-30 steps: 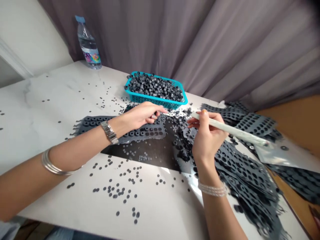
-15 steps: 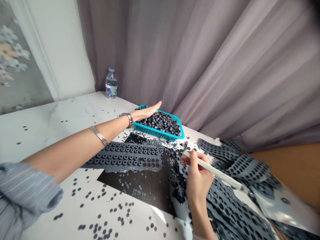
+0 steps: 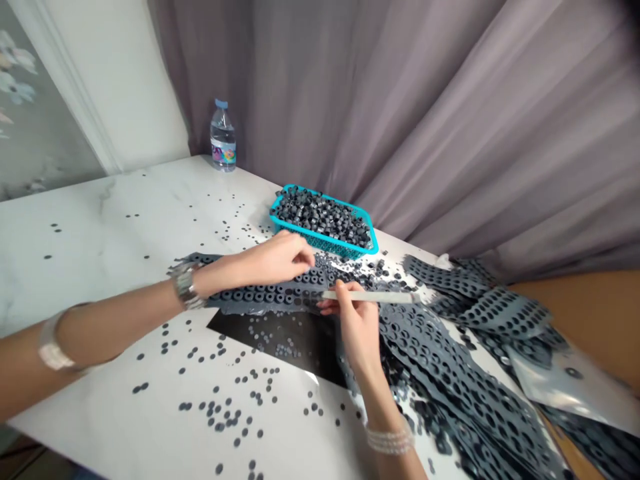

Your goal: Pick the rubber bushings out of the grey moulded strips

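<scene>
A grey rubber sheet (image 3: 265,293) studded with rows of small rings lies on the white table (image 3: 125,220), partly over a black mat (image 3: 290,343). My left hand (image 3: 280,260) rests on the sheet's far right end, fingers curled down and pinching at the rings. My right hand (image 3: 353,320) grips a white stick (image 3: 373,296) like a pen, its tip at the sheet's right edge. Behind them stands a turquoise basket (image 3: 325,239) heaped with grey rings.
A water bottle (image 3: 223,137) stands at the table's back by the curtain. Small dark discs (image 3: 225,407) are scattered over the tabletop. A pile of punched-out grey sheets (image 3: 465,380) covers the right side, with a clear plastic bag (image 3: 570,383) beyond.
My left hand came back from over the basket, where it was flat and open, down onto the ring sheet. My right hand with the stick moved left to the sheet's edge.
</scene>
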Tool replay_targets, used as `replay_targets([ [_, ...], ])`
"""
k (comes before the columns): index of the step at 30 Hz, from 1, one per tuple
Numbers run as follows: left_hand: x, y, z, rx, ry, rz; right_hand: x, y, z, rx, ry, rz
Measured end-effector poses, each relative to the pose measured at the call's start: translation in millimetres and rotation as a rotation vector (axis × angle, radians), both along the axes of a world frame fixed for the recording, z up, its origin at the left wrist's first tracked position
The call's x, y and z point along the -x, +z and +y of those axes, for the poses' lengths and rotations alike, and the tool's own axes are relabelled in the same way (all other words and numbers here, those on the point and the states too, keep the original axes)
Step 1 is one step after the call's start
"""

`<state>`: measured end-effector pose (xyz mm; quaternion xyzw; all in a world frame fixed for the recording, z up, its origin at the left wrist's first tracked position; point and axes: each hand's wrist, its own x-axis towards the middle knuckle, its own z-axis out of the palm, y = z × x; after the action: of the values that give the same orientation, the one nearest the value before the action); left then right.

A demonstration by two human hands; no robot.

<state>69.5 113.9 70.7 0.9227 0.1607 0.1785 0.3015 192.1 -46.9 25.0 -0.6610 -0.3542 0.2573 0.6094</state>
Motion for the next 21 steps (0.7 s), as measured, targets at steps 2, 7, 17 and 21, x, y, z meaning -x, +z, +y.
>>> replay_targets([
  [2, 22.8, -16.5, -14.0, -0.04, -0.049, 0.069, 8.2, -6.1, 4.5, 0.054, 0.063, -0.057],
  [7, 42.1, -55.0, -21.8, -0.101, -0.092, 0.158, 19.3, -13.5, 10.4, 0.14, 0.085, -0.256],
  [17, 28.8, -69.4, -26.7, -0.287, -0.068, 0.153, 22.3, -10.7, 13.0, 0.194, 0.091, -0.406],
  [21, 24.5, -63.6, -35.2, -0.314, -0.061, 0.166, 27.3, -6.8, 15.1, 0.202, 0.091, -0.526],
])
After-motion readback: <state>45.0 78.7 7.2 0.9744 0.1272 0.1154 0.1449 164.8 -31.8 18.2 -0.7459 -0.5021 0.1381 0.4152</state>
